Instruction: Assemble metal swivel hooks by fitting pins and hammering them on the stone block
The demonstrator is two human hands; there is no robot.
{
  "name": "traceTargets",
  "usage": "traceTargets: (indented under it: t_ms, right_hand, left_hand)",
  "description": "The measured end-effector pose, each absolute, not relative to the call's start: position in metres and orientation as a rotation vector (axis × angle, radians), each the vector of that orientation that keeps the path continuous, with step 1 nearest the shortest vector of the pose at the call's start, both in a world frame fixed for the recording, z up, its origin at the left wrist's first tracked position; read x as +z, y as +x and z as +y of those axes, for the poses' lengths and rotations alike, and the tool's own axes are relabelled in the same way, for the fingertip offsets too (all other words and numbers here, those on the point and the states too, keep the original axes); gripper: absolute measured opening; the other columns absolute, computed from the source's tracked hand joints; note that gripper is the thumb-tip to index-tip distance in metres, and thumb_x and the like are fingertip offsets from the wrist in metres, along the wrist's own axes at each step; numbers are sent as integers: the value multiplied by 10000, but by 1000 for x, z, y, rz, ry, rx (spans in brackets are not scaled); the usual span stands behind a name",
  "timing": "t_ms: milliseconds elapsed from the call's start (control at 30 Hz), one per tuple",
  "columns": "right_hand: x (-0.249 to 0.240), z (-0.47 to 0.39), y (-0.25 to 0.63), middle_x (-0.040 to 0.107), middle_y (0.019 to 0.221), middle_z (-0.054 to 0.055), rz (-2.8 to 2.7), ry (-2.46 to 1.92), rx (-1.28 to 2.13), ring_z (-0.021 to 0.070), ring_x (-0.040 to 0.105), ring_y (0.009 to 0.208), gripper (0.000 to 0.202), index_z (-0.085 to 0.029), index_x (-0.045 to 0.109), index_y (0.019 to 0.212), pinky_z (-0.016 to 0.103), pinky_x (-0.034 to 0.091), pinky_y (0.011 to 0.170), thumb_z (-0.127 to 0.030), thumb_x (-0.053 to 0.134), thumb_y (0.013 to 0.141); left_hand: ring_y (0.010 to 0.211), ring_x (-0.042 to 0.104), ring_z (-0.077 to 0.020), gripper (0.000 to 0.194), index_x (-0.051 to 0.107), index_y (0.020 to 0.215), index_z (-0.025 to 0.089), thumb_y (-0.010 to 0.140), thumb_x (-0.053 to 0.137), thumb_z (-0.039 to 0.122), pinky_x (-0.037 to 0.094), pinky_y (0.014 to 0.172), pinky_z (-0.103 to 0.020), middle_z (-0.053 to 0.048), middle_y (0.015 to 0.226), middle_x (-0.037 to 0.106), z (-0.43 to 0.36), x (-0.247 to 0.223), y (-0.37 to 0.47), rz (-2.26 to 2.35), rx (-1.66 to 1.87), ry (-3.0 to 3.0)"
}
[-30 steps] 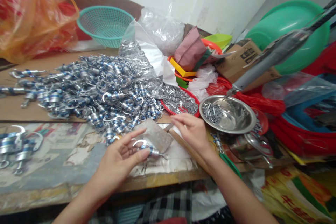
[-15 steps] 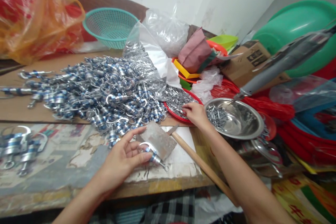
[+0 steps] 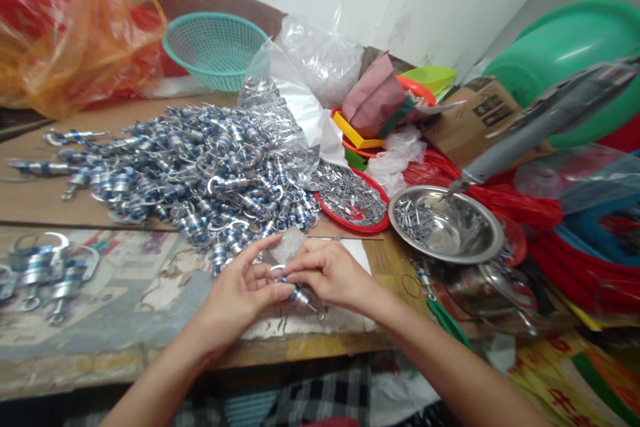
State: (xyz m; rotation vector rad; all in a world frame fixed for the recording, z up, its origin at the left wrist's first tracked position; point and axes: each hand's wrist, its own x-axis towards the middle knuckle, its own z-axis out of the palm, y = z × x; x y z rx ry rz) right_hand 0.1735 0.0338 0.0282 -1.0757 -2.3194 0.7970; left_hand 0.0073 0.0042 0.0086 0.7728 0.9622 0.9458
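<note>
My left hand (image 3: 235, 293) grips a small blue-and-silver metal fitting (image 3: 306, 300) with a curved hook at one end and a small eye at the other. Over it, my right hand (image 3: 333, 270) has its fingers pinched together at the hook end; whatever lies between them is too small or hidden to make out. Behind the hands a grey metal block (image 3: 287, 245) is partly covered. Past it spreads a large pile of similar fittings (image 3: 195, 167). A red dish (image 3: 383, 223) holds many tiny flat metal pieces. The hammer is almost wholly hidden by my right hand and arm.
Right of the dish stands a steel bowl (image 3: 470, 255) with metal pins. A grey-handled tool (image 3: 530, 143) juts in above it. Several separate fittings (image 3: 65, 280) lie at left. Behind are a turquoise basket (image 3: 215, 57), a clear bag (image 3: 320, 57) and a cardboard box (image 3: 470, 120).
My right hand has left the red dish and come back to the fitting in my left hand. Its arm now uncovers a green-handled tool by the bowl and hides the hammer.
</note>
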Motion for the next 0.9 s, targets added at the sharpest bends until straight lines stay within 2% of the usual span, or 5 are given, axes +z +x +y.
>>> traceTargets:
  t_ms: [233,400,533,800,900]
  right_hand:
    - [25,20,182,656,852,29,-1944,-1142,601,142,595,796,192,-215,686,953,261,456,711,-185,528,847]
    - [14,5,239,609,959,69,-1995,-1716,430,207,582,861,350,-197,566,1127,326,452,746,-291,590,791]
    - [2,-5,261,618,908,61,-2107,-1859,534,211,594,832,228,-180,597,1012,337,461,741,-269,553,807]
    - [57,-36,229,603,1155,39,-2064,-1242,269,180,584,1022,513,-320,415,1309,292,481,841,-115,517,849]
    - [59,-44,222,635,1056,52,-2265,-1207,333,185,623,908,589,-318,334,1374,299,516,759,-61,449,857]
  left_hand:
    - [639,652,-170,842,390,1285,180,548,797,184,539,646,-313,11,679,667,4,8,8,966,953,779]
    - [661,661,-175,797,396,1279,173,581,781,190,535,654,-301,-7,710,672,2,13,9,980,945,796]
    - [660,659,-167,790,403,1276,185,583,783,197,532,636,-274,-13,735,684,2,13,9,1001,944,793]
    - [627,657,-152,820,384,1293,182,578,786,181,533,612,-252,2,686,686,1,14,9,1001,959,765]
    - [609,652,-150,863,361,1310,179,565,796,174,544,618,-274,7,663,686,2,12,9,984,967,761]
